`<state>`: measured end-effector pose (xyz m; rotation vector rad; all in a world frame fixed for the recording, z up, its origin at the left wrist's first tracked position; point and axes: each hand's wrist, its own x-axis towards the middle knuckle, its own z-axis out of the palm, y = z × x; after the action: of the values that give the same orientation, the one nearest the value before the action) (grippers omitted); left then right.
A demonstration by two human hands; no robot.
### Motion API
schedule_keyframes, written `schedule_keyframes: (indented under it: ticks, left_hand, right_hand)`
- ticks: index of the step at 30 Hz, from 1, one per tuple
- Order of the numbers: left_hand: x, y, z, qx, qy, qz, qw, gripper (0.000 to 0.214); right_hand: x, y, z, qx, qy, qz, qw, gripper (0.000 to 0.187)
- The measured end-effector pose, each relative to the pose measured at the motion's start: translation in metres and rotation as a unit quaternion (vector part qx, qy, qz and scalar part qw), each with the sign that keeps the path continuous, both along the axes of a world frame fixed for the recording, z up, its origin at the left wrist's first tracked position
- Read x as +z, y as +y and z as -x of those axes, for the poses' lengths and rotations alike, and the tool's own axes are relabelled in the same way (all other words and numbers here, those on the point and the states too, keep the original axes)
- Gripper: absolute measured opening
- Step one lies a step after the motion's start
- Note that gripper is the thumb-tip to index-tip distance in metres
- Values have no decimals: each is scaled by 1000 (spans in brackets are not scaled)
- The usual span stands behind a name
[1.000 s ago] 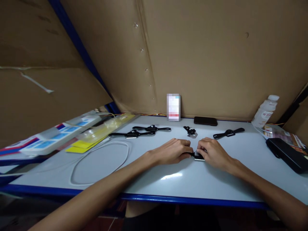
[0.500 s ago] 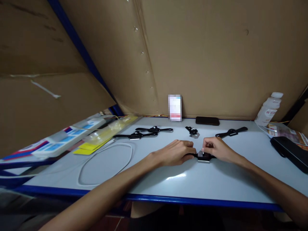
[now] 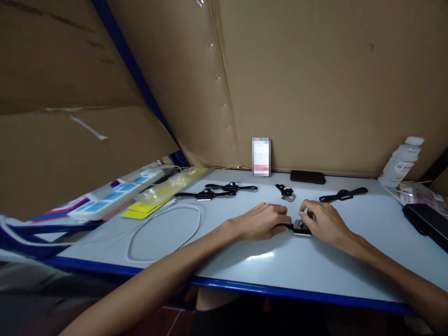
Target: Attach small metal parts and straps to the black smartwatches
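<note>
A black metal spokeshave (image 3: 301,232) lies on the pale tabletop, its blade edge facing me. My left hand (image 3: 264,220) is closed around its left handle, holding it against the table. Over the middle of the tool hovers my right hand (image 3: 324,223), thumb and index finger bent and slightly apart, just above the small silver screw (image 3: 301,224). That hand covers the right handle. Behind it lies another spokeshave body (image 3: 344,194). Loose black and silver parts (image 3: 286,192) sit farther back. Two more spokeshaves (image 3: 206,194) rest at the left.
A lit phone (image 3: 261,157) leans on the cardboard wall, with a dark phone (image 3: 307,177) lying nearby. On the right are a bottle (image 3: 402,162) and a black case (image 3: 425,224). A white cable (image 3: 164,231), yellow packaging (image 3: 150,205) and power strips (image 3: 115,196) occupy the left.
My right thumb and index finger have lifted slightly off the screw and parted. The left hand keeps its hold. The whole view has shifted, so things appear farther right.
</note>
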<state>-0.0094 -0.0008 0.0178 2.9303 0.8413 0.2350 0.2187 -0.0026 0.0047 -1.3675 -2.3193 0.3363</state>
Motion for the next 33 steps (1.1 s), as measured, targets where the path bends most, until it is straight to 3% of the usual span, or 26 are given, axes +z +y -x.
schedule_keyframes:
  ticks: [3, 7, 11, 13, 15, 18, 21, 25, 29, 31, 33]
  left_hand:
    - [0, 0, 0, -1, 1, 0, 1000, 20]
    - [0, 0, 0, -3, -3, 0, 1000, 23]
    - [-1, 0, 0, -5, -5, 0, 1000, 23]
    - [-1, 0, 0, -6, -4, -1, 1000, 22]
    - [0, 0, 0, -6, -2, -3, 1000, 21]
    - [0, 0, 0, -3, 1, -5, 1000, 21]
    - [0, 0, 0, 0, 5, -4, 1000, 19]
    - [1, 0, 0, 1, 9, 0, 1000, 19]
    - [0, 0, 0, 1, 9, 2, 1000, 19]
    - [-1, 0, 0, 1, 7, 2, 1000, 20]
    - [-1, 0, 0, 3, 6, 2, 1000, 21]
  right_hand:
    - [3, 5, -4, 61, 101, 77, 990, 9]
    - [0, 10, -5, 49, 117, 112, 986, 16]
    - [-8, 6, -3, 23, -5, 3, 1000, 18]
    - [-12, 0, 1, 6, -77, -67, 995, 19]
    - [-14, -4, 5, -15, -119, -88, 989, 20]
    - [-11, -6, 6, -42, -126, -68, 989, 23]
    - [-5, -3, 2, -36, -49, -35, 998, 21]
    - [1, 4, -4, 50, 111, 82, 989, 8]
    - [0, 9, -4, 49, 178, 171, 968, 14]
    - [-3, 8, -3, 33, 143, 151, 978, 16]
    - [-6, 4, 1, 6, 46, 65, 997, 20]
